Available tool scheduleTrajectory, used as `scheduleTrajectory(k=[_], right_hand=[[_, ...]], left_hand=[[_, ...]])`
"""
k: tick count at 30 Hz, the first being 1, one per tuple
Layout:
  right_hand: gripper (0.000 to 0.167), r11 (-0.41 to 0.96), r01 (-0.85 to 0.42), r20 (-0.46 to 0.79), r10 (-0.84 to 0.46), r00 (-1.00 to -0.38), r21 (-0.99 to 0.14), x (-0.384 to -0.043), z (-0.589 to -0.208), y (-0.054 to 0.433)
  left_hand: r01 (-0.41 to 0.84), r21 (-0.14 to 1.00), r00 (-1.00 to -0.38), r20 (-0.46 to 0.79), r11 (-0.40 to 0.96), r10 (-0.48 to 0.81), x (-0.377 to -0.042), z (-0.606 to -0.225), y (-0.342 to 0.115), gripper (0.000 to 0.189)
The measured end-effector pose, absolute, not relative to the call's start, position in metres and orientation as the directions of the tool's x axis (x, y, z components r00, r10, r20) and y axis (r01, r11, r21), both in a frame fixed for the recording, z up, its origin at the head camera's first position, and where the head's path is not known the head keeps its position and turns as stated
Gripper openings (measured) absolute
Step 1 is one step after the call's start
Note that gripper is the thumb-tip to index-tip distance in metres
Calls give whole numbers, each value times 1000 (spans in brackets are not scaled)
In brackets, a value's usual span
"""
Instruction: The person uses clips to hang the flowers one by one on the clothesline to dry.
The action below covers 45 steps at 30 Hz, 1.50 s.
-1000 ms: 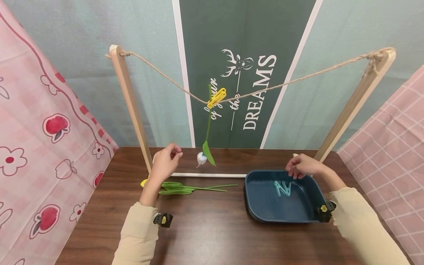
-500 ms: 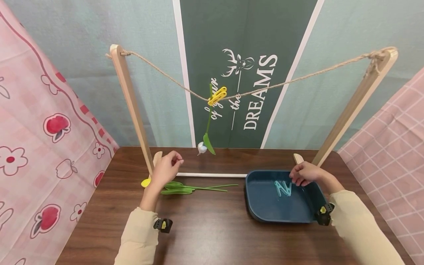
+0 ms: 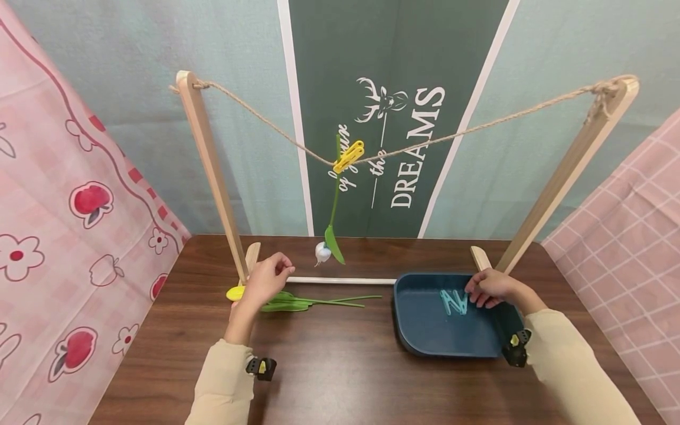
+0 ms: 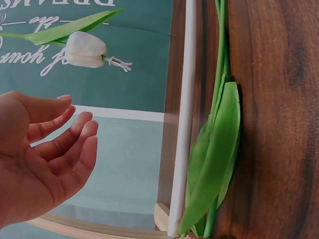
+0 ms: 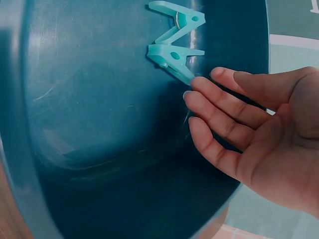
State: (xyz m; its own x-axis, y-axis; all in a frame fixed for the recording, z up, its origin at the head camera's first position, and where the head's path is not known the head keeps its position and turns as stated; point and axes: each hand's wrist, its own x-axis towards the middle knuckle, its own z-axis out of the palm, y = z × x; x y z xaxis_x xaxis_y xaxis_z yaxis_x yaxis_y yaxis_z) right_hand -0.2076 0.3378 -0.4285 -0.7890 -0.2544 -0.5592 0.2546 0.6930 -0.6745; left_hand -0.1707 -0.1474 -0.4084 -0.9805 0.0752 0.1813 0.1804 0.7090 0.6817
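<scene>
In the head view my right hand (image 3: 494,286) reaches over the dark blue tray (image 3: 457,339), fingers loosely bent and holding nothing. Its fingertips are right at two turquoise clothespins (image 5: 174,57) on the tray's floor, seen close in the right wrist view. My left hand (image 3: 268,278) hovers near the left post, thumb and fingers apart with nothing between them. Below it lies a yellow tulip (image 3: 235,293) with green leaves (image 4: 214,149), partly hidden by the wrist. A white tulip (image 3: 322,252) hangs head down from the rope, held by a yellow clothespin (image 3: 349,157).
A sagging rope (image 3: 473,131) runs between the left wooden post (image 3: 209,171) and the right wooden post (image 3: 568,171). A white rod (image 3: 345,281) spans low between their feet. Curtains stand behind and at both sides of the brown table (image 3: 340,366).
My right hand has lowered from the tray's back rim to beside the turquoise clothespins. My left hand has drifted slightly down. The hanging tulip bobs up and down a little.
</scene>
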Motion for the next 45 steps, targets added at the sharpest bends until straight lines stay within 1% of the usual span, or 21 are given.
scheduleTrajectory(k=[7, 18, 25, 32, 38, 45], right_hand=[[23, 697, 292, -589, -229, -775, -655, -211, -432, 341], [27, 720, 257, -584, -246, -773, -644, -209, -432, 338], [27, 730, 260, -593, -240, -769, -633, -208, -438, 339], [22, 736, 248, -597, -254, -761, -630, -208, -437, 340], [22, 736, 244, -588, -249, -769, -631, -208, -438, 342], [18, 697, 244, -562, -270, -782, -674, -207, -441, 345]], left_hand=[[169, 682, -983, 167, 712, 73, -169, -411, -148, 8], [159, 680, -986, 145, 716, 82, -169, -418, -150, 8], [140, 675, -990, 109, 725, 90, -168, -420, -152, 8], [132, 676, -991, 96, 725, 91, -169, -421, -152, 9], [126, 665, -992, 85, 736, 93, -168, -421, -153, 9], [125, 658, -992, 83, 743, 94, -167, -421, -151, 9]])
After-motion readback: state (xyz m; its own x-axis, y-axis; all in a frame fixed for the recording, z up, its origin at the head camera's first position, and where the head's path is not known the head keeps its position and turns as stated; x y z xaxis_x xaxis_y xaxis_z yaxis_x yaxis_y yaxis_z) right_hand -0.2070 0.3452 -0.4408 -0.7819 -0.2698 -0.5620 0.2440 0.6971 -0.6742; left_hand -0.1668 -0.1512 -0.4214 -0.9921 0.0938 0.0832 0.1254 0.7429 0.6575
